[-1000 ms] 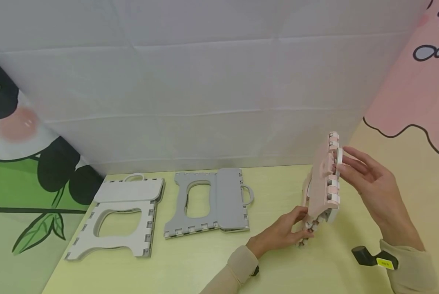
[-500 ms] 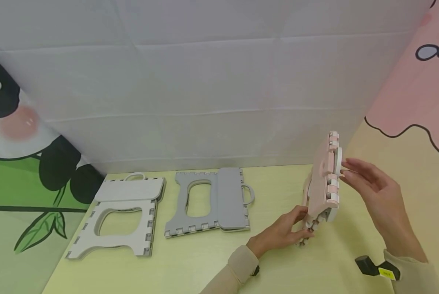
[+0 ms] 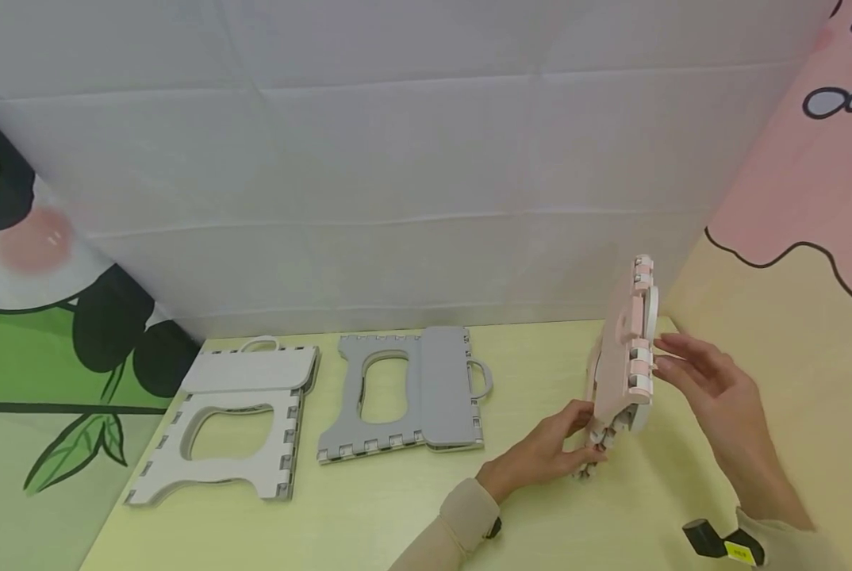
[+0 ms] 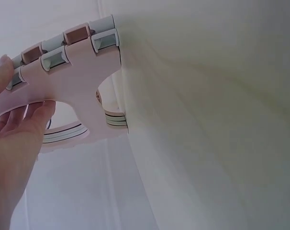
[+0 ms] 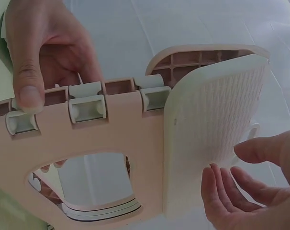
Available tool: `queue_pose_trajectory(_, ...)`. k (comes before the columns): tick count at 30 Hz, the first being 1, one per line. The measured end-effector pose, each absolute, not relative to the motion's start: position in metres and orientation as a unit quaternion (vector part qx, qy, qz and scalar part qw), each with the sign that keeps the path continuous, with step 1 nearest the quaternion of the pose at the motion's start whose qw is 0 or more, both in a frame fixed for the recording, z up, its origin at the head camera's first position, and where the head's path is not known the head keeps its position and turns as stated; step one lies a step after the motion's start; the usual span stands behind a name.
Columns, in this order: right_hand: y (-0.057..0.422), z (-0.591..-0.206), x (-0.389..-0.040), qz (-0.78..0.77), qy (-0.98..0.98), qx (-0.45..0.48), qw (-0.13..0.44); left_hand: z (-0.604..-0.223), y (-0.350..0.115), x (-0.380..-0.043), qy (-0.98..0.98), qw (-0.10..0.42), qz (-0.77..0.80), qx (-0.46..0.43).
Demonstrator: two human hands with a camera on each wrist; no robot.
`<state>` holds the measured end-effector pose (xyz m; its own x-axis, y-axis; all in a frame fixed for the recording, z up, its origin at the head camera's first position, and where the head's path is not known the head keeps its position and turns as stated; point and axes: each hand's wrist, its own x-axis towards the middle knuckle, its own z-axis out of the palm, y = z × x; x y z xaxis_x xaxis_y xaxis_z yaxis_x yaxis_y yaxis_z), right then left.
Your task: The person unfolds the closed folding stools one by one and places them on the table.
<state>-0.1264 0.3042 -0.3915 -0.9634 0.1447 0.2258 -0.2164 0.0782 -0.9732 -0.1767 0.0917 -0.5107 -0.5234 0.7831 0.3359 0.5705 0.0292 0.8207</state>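
Note:
A pink and white folding stool (image 3: 620, 349), folded flat, stands on edge at the right of the table. My left hand (image 3: 540, 450) grips its near side; in the left wrist view, fingers pass through the opening in the pink leg panel (image 4: 63, 81) while the thumb lies over the hinges. Beside the stool's right edge, below its white carry handle (image 3: 652, 312), is my right hand (image 3: 719, 408). The right wrist view shows that hand's thumb and fingers apart and loosely bent, close to the white seat panel (image 5: 212, 124); whether they touch it is unclear.
A white folded stool (image 3: 251, 370) lies flat at the table's left. Right of it lies a grey folded stool (image 3: 450, 388), its handle toward the right. A pale cloth wall (image 3: 397, 198) rises behind the yellow-green table (image 3: 369, 515).
My right hand has slid from the carry handle down along the stool's right edge. The stool has shifted very slightly left, still in my left hand. The other two stools stay put.

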Motion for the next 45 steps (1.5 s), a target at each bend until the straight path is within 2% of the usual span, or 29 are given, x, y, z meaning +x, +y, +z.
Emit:
queue_pose_trajectory(15, 0.306, -0.414, -0.116, 0.629, -0.772, 0.002, 0.091, -0.513, 0.094, -0.178, 0.707, 0.092, 0.511, 0.480)
queue_pose_trajectory(22, 0.305, -0.426, -0.112, 0.651, -0.752, 0.021, 0.101, -0.477, 0.083, -0.166, 0.707, 0.090, 0.506, 0.486)
queue_pose_trajectory(28, 0.303, -0.434, -0.105, 0.613, -0.787, -0.011, 0.070, -0.476, 0.083, -0.166, 0.707, 0.092, 0.509, 0.482)
queue_pose_trajectory(36, 0.301, -0.450, -0.105, 0.673, -0.734, 0.033, 0.081, -0.476, 0.083, -0.166, 0.705, 0.089, 0.508, 0.486)
queue_pose_trajectory(45, 0.297, -0.464, -0.098, 0.683, -0.727, 0.023, 0.063, -0.476, 0.083, -0.166, 0.705, 0.088, 0.506, 0.489)
